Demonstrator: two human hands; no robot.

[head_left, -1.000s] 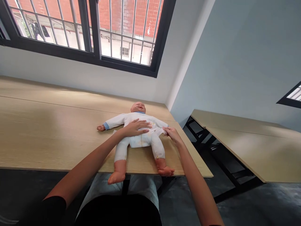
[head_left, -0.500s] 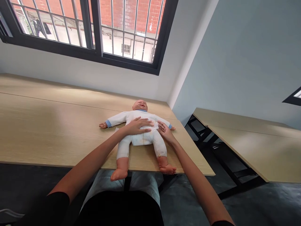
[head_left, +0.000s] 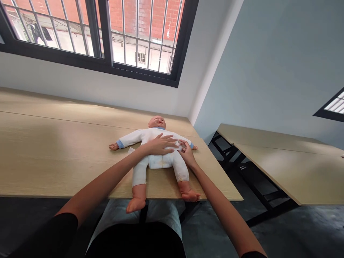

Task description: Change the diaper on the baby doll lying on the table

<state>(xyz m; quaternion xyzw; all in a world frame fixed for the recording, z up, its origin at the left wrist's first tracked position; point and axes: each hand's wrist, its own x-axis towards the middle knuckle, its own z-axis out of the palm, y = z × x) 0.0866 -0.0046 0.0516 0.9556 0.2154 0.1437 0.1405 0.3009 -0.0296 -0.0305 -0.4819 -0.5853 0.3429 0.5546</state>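
A baby doll [head_left: 157, 157] in a white suit with blue cuffs lies on its back on the wooden table [head_left: 59, 154], feet hanging over the near edge. My left hand [head_left: 160, 145] lies flat on the doll's belly with fingers stretched out. My right hand [head_left: 186, 152] is at the doll's right side, its fingers pinched on the white suit cloth at the waist.
A barred window [head_left: 102, 32] is above the table's far edge. A white scrap [head_left: 130, 150] lies on the table under the doll's left side. A second wooden table [head_left: 282, 161] stands to the right, with a dark gap and black frame between.
My right hand moved from the suit's outer edge in toward the doll's belly and pinched the cloth there. My left hand stayed flat on the belly.
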